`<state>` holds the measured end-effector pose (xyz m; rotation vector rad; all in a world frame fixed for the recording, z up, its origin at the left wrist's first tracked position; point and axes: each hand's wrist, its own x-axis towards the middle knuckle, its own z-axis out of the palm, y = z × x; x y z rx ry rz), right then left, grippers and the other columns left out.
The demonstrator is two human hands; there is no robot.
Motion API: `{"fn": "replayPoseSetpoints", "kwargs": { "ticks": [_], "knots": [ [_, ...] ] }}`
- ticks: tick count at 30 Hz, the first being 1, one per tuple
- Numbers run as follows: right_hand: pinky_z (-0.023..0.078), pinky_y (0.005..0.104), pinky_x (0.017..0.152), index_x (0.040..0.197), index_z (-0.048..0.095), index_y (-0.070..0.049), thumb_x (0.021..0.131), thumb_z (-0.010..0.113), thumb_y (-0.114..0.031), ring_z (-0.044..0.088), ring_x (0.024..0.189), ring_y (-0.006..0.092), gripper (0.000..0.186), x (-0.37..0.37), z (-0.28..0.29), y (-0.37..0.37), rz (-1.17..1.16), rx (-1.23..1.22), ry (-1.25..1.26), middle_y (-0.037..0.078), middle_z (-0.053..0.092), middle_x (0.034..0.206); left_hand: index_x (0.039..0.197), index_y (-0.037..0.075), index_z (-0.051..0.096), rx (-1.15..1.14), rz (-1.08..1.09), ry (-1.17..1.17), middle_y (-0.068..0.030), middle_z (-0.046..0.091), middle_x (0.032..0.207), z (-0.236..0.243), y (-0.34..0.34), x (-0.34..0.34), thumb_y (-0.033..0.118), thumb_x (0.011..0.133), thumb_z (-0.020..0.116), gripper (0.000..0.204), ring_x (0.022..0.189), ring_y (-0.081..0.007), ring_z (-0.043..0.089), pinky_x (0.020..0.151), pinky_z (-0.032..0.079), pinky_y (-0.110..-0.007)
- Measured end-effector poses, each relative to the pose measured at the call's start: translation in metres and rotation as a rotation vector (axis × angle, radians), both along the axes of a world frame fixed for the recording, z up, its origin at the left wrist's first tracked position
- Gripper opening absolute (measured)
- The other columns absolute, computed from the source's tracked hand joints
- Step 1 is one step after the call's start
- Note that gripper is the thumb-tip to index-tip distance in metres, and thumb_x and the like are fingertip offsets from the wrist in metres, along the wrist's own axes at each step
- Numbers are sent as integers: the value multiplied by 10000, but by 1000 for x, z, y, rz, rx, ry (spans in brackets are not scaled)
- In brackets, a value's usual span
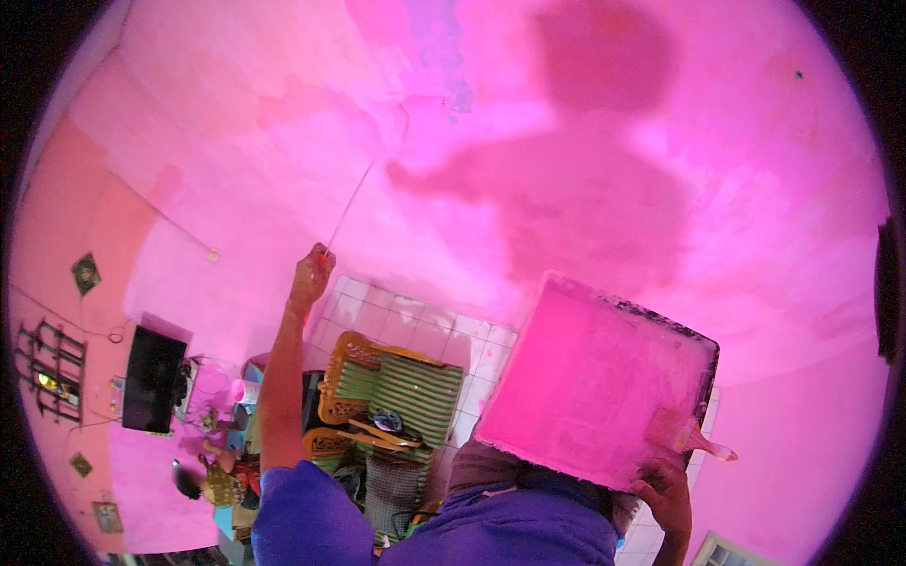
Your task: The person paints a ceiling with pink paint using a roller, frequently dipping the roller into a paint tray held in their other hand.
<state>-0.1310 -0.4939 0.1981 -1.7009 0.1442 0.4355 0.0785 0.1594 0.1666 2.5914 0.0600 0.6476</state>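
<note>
My left hand point(313, 275) is raised with its fingers closed around the handle of a paint roller point(349, 209). The roller's thin rod slants up to the pink wall point(311, 189), where its far end blends into the wall's colour. A large square paint tray point(576, 387) coated with pink paint is in front of my body. My right hand point(665, 492) grips the tray's near right edge. Inside the tray, by its right side, lies a pink-smeared paintbrush point(681, 434), its handle sticking out over the rim. A dark shadow falls on the wall ahead.
Below my left arm stand wooden chairs with green striped cushions point(415, 391), on a white tiled floor point(453, 325). A flat television point(154, 380) is at the far left. Near it, another person point(222, 481) is beside cluttered things. A dark object point(887, 288) is at the right rim.
</note>
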Motion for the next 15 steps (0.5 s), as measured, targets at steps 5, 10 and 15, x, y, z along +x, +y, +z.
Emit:
{"fn": "replayPoseSetpoints", "kwargs": {
  "ticks": [5, 10, 15],
  "knots": [
    [440, 240, 618, 911, 551, 5, 759, 657, -83, 532, 706, 91, 205, -1, -17, -6, -6, 18, -16, 16, 571, 760, 804, 26, 451, -30, 1, 24, -117, 421, 590, 46, -13, 1, 208, 880, 492, 202, 535, -196, 390, 503, 380, -326],
    [450, 241, 645, 906, 552, 1, 745, 666, -70, 540, 729, 97, 210, 3, -18, -4, -21, 57, 15, 13, 571, 775, 791, 25, 448, -249, -44, -9, -36, 403, 597, 73, -12, 6, 212, 886, 493, 215, 542, -128, 366, 477, 349, -300],
    [455, 243, 667, 906, 550, 2, 732, 658, -43, 547, 746, 103, 210, 2, -27, -7, -37, 62, -14, 16, 571, 782, 763, 29, 438, -430, -84, -38, 18, 366, 599, 84, -27, 17, 192, 894, 483, 213, 547, -76, 320, 452, 309, -256]
  ]
}}
